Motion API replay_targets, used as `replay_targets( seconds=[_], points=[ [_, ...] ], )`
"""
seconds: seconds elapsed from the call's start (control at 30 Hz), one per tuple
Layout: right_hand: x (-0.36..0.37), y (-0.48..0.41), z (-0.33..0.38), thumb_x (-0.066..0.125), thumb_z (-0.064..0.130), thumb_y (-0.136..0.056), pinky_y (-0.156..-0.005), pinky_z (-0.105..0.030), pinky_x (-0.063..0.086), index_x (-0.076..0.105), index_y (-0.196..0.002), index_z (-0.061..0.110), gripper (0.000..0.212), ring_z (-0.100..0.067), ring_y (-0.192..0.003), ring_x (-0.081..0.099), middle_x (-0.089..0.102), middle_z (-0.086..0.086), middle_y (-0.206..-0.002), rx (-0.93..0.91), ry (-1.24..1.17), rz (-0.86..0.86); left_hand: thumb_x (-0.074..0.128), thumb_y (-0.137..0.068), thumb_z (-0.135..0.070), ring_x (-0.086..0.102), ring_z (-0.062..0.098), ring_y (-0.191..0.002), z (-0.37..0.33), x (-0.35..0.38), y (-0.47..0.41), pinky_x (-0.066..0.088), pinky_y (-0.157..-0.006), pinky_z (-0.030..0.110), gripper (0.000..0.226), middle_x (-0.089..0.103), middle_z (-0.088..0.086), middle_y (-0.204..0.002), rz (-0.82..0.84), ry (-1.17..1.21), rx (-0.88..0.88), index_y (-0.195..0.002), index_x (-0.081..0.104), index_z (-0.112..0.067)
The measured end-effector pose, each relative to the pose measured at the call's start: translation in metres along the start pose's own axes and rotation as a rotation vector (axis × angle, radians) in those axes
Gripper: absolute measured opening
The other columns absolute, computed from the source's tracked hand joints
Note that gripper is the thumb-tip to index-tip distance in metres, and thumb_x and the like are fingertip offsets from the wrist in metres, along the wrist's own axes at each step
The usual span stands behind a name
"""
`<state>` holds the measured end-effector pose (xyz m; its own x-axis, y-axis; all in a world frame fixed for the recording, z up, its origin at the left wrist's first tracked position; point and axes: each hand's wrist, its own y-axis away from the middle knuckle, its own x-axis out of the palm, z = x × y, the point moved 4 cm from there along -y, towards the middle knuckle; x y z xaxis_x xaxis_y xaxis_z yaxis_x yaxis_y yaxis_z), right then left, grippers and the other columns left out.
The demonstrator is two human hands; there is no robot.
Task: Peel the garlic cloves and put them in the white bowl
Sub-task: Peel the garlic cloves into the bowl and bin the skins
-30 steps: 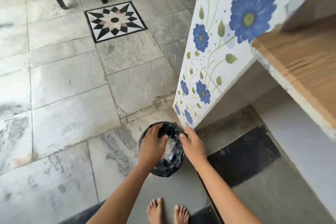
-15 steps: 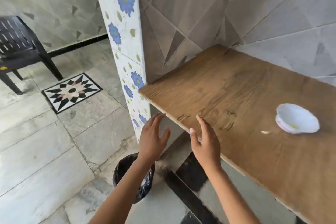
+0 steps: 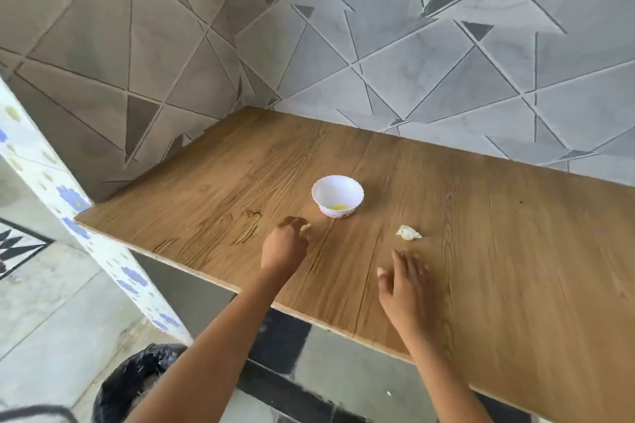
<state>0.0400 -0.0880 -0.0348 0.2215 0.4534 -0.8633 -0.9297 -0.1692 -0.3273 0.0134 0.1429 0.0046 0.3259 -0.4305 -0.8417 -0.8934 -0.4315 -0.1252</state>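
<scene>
Head view of a brown wood-grain surface (image 3: 481, 285) set into a corner of grey tiled wall with triangular line patterns (image 3: 412, 45). A small round white bowl (image 3: 337, 194) stands upright near the middle of the surface; a pale yellow piece lies in its bottom, and the pink band round its base is too small to read. An unpeeled whitish garlic clove (image 3: 408, 233) lies on the surface at 4 o'clock from the bowl, apart from it. The left hand (image 3: 283, 249) is at 7 o'clock from the bowl, near it, fingers curled; a small pale speck shows at the fingertips, and whether anything is pinched there cannot be told. The right hand (image 3: 403, 280) is at 6 o'clock from the clove, close to it but not touching, fingers loosely extended and holding nothing. At 9 o'clock in the frame stands a white pillar with blue flowers (image 3: 68, 199); at 7 o'clock, on the floor, a black bag-lined bin (image 3: 130, 385).
</scene>
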Motion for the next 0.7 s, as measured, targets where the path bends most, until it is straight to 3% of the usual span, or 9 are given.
replay_targets(
  seconds=[0.17, 0.33, 0.4, 0.5, 0.63, 0.7],
  points=[
    [0.005, -0.001, -0.004, 0.032, 0.038, -0.085, -0.093, -0.054, 0.045, 0.066, -0.111, -0.003, 0.059, -0.040, -0.111, 0.059, 0.063, -0.022, -0.117, 0.038, 0.155, 0.045, 0.049, -0.092, -0.016, 0.061, 0.032, -0.098, -0.002, 0.013, -0.029, 0.050, -0.075, 0.037, 0.025, 0.060, 0.008, -0.115, 0.108, -0.173, -0.038, -0.112, 0.065, -0.013],
    [0.008, -0.004, -0.004, 0.032, 0.039, -0.086, -0.094, -0.053, 0.045, 0.067, -0.112, 0.001, 0.058, -0.037, -0.112, 0.059, 0.064, -0.020, -0.119, 0.058, 0.201, 0.045, 0.058, -0.083, -0.017, 0.064, 0.026, -0.082, 0.000, -0.007, -0.050, 0.048, -0.065, 0.029, 0.017, 0.071, 0.004, -0.089, -0.051, 0.021, -0.064, -0.094, 0.070, -0.014],
    [0.007, -0.003, -0.005, 0.029, 0.041, -0.090, -0.095, -0.053, 0.044, 0.067, -0.113, 0.003, 0.058, -0.037, -0.113, 0.059, 0.063, -0.019, -0.120, 0.054, 0.204, 0.050, 0.057, -0.084, -0.018, 0.064, 0.023, -0.082, -0.020, -0.016, -0.062, 0.044, -0.062, 0.026, 0.017, 0.071, 0.001, -0.090, -0.084, 0.072, 0.041, -0.094, 0.072, -0.018],
    [0.008, -0.003, -0.005, 0.019, 0.045, -0.096, -0.099, -0.050, 0.039, 0.064, -0.117, 0.005, 0.065, -0.034, -0.118, 0.056, 0.061, -0.016, -0.125, 0.072, 0.213, 0.077, 0.055, -0.088, -0.019, 0.063, 0.026, -0.088, -0.055, -0.009, -0.089, 0.044, -0.065, 0.027, 0.019, 0.068, 0.006, -0.099, 0.010, 0.044, 0.209, -0.096, 0.072, -0.019],
    [0.003, -0.002, -0.002, 0.027, 0.045, -0.094, -0.099, -0.044, 0.035, 0.065, -0.117, 0.009, 0.057, -0.029, -0.117, 0.058, 0.061, -0.012, -0.125, 0.085, 0.227, 0.106, 0.046, -0.092, -0.022, 0.060, 0.024, -0.102, -0.069, 0.023, -0.116, 0.045, -0.079, 0.029, 0.024, 0.061, 0.005, -0.114, 0.216, -0.273, 0.137, -0.104, 0.067, -0.017],
    [0.001, -0.002, 0.000, 0.019, 0.046, -0.098, -0.099, -0.042, 0.035, 0.065, -0.118, 0.011, 0.061, -0.027, -0.117, 0.058, 0.062, -0.010, -0.125, 0.100, 0.240, 0.125, 0.048, -0.092, -0.022, 0.059, 0.021, -0.110, -0.069, 0.032, -0.124, 0.045, -0.088, 0.027, 0.024, 0.062, 0.002, -0.117, 0.279, -0.362, 0.137, -0.109, 0.064, -0.017]
  ],
)
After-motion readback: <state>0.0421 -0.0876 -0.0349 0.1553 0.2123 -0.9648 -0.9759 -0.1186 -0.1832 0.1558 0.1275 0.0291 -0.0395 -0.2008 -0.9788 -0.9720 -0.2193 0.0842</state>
